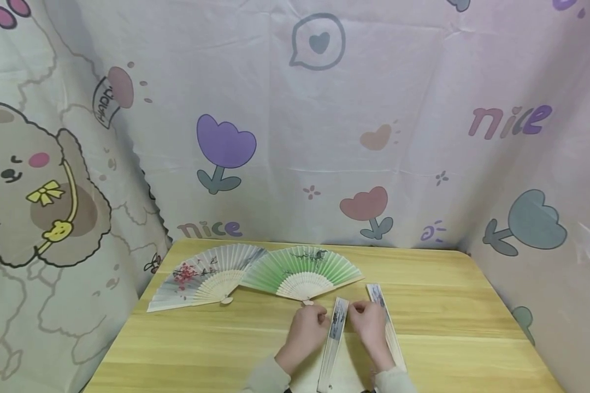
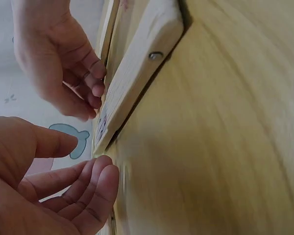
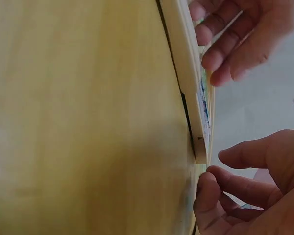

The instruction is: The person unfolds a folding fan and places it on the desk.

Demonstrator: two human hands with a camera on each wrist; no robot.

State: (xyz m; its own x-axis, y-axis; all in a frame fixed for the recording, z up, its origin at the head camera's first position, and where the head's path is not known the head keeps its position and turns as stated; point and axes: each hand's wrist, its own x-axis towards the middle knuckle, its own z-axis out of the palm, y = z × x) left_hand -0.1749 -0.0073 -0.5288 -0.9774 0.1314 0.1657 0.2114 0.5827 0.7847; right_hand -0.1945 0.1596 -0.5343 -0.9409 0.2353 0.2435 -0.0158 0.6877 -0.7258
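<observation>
Left hand [image 1: 305, 327] and right hand [image 1: 370, 325] flank a folded fan [image 1: 333, 345], one on each side of its far half, with fingers loosely bent and thumbs apart, gripping nothing. Whether a fingertip brushes the slats, I cannot tell. That fan lies lengthwise on the worktop [image 1: 462, 322] near its front, rivet end towards the person, dark-printed end pointing away and leaning slightly right. Just right of it lies a second folded fan [image 1: 393, 335], partly hidden by the right hand and the pale right sleeve [image 1: 395, 380]. Beyond the left hand is the green fan [image 1: 302, 267], spread wide, its handle near the fingers; its left side overlaps the grey fan [image 1: 208, 275], also spread, with red blossom. Fans number four: two folded, two spread. The grey fan reaches close to the worktop's left edge, while plain wood runs from the second folded fan to the right edge. Past the far edge hangs a printed cloth [image 1: 275, 93]
</observation>
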